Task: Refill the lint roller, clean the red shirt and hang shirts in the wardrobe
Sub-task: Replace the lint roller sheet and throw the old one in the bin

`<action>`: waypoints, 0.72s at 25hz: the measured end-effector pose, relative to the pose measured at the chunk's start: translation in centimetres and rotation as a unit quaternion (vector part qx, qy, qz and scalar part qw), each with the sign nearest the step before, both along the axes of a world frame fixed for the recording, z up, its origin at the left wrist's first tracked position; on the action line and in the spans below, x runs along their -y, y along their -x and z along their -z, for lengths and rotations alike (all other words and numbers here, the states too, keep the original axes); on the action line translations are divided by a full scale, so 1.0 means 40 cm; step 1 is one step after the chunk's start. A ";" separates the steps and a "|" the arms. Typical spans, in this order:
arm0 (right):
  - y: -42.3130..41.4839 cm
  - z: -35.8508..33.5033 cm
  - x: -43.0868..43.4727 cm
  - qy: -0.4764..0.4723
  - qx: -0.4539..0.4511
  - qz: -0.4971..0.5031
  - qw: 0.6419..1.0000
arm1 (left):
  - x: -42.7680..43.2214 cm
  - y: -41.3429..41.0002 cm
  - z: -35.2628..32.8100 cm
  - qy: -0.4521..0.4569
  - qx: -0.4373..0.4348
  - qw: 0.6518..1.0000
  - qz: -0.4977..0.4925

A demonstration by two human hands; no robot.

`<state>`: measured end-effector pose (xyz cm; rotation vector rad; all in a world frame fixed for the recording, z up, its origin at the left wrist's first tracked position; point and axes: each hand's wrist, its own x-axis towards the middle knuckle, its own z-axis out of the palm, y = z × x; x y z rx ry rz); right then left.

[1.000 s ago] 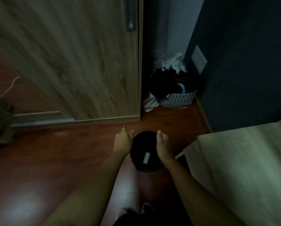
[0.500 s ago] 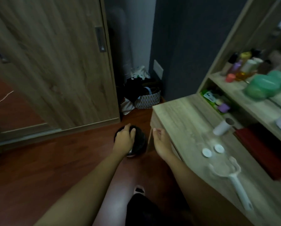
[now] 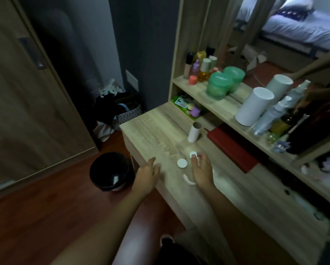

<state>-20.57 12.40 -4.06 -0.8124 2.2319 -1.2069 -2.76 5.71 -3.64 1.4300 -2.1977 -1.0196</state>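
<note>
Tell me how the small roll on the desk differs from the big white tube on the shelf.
The small roll stands on the desk top, while the big white tube stands higher, on the shelf. The small roll is narrow and short; the big white tube is much wider and taller. The small roll's open top shows a brown inside; the big white tube's top looks white. Both are pale cylinders, roughly upright.

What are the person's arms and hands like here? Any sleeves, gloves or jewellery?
Both forearms are bare as far as the picture shows: no sleeves reach into view. The left hand and the right hand wear no gloves, and no watch, bracelet or ring shows on either, though the picture is dim and a little blurred. The fingernails look short and plain, as far as can be told.
</note>
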 end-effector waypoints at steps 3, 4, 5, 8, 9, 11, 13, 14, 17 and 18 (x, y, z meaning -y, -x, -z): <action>0.146 0.001 0.060 -0.005 -0.053 -0.030 0.998 | 0.009 0.129 0.010 -0.007 0.009 1.000 0.022; 0.189 0.006 0.083 -0.006 -0.062 -0.046 0.997 | 0.016 0.168 0.019 -0.009 0.012 0.999 0.028; 0.227 0.012 0.107 -0.008 -0.069 -0.064 0.996 | 0.023 0.203 0.030 -0.016 0.021 0.999 0.033; 0.293 0.032 0.166 -0.002 -0.058 -0.140 0.988 | 0.034 0.268 0.063 -0.033 0.052 0.997 0.056; 0.305 0.044 0.185 0.007 -0.046 -0.162 0.986 | 0.032 0.280 0.078 -0.029 0.065 0.995 0.069; 0.315 0.065 0.217 0.008 -0.037 -0.184 0.982 | 0.029 0.292 0.114 -0.004 0.105 0.990 0.099; 0.318 0.085 0.247 0.002 -0.033 -0.176 0.984 | 0.029 0.300 0.143 0.016 0.141 0.984 0.108; 0.317 0.094 0.258 0.004 -0.032 -0.169 0.985 | 0.029 0.305 0.149 0.029 0.159 0.981 0.109; 0.323 0.123 0.278 0.002 -0.048 -0.161 0.986 | 0.033 0.319 0.146 0.053 0.201 0.970 0.129; 0.325 0.128 0.280 -0.002 -0.061 -0.162 0.985 | 0.037 0.319 0.144 0.056 0.203 0.968 0.136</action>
